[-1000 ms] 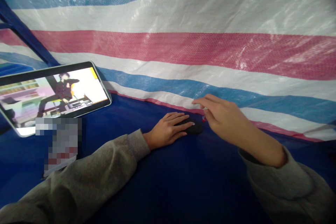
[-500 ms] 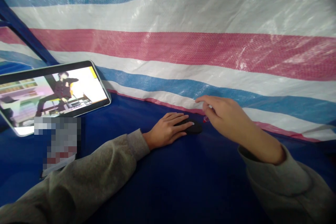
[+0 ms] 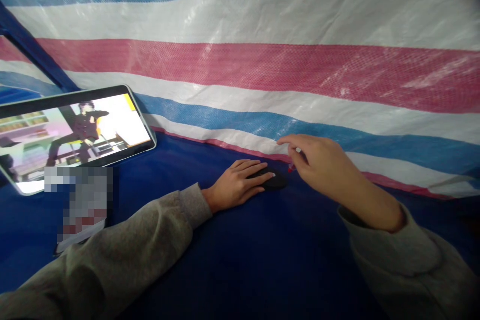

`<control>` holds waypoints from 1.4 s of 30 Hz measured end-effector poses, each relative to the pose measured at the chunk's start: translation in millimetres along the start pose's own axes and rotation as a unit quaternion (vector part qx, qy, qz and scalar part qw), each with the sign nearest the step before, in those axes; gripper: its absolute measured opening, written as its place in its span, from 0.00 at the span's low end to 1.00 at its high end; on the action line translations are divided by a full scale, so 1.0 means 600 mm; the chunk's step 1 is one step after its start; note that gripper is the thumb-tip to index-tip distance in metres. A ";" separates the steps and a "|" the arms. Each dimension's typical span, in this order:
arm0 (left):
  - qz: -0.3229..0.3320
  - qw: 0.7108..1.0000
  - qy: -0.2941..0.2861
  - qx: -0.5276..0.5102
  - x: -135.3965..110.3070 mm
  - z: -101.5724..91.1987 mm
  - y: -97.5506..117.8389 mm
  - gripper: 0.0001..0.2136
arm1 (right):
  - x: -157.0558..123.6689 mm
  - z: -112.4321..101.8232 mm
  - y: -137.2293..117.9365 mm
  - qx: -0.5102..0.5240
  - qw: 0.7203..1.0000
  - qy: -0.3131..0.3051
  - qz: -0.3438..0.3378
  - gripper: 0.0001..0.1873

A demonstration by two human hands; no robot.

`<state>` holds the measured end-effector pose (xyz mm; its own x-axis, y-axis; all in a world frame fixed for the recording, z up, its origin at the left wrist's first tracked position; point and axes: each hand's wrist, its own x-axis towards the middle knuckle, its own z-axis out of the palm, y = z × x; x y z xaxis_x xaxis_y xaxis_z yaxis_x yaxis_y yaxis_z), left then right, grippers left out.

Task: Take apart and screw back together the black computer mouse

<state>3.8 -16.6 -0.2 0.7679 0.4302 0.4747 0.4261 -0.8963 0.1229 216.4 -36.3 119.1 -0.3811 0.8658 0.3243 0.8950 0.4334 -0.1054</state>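
Note:
My left hand (image 3: 234, 187) lies flat on the dark blue cloth (image 3: 262, 260), fingers stretched out, their tips resting on a small black oval object (image 3: 276, 181). Just to its right, my right hand (image 3: 318, 162) hovers over the cloth's far edge. Its index finger points left, and its thumb and fingers pinch a small thing with a red tip (image 3: 291, 167), too small to name. The red tip sits close beside the black object's right end. Both arms wear grey sleeves.
A striped red, white and blue woven tarp (image 3: 262, 70) rises like a wall right behind the hands. A tablet (image 3: 75, 132) playing a video leans at the left, with a blurred flat item (image 3: 80, 205) in front of it. A dark blue bar (image 3: 33, 50) slants at the upper left.
My right hand has lifted slightly and drawn its fingers closer around the red-tipped thing. The left hand and the black object have stayed put.

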 end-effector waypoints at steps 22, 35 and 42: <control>-0.004 1.000 0.002 0.001 0.000 0.000 0.001 0.19 | -0.003 -0.003 -0.001 0.008 1.000 -0.015 -0.018 0.21; -0.005 1.000 -0.001 0.002 0.000 -0.001 0.002 0.19 | -0.001 0.001 0.000 0.000 1.000 -0.009 -0.016 0.20; -0.001 1.000 0.003 0.005 0.001 -0.001 0.001 0.19 | -0.001 0.002 0.001 0.004 1.000 -0.005 -0.005 0.17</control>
<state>4.5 -17.1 0.6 0.7639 0.4308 0.4805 0.4319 -0.8945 0.1155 216.9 -36.2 117.4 -0.3928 0.8638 0.3155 0.8891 0.4444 -0.1099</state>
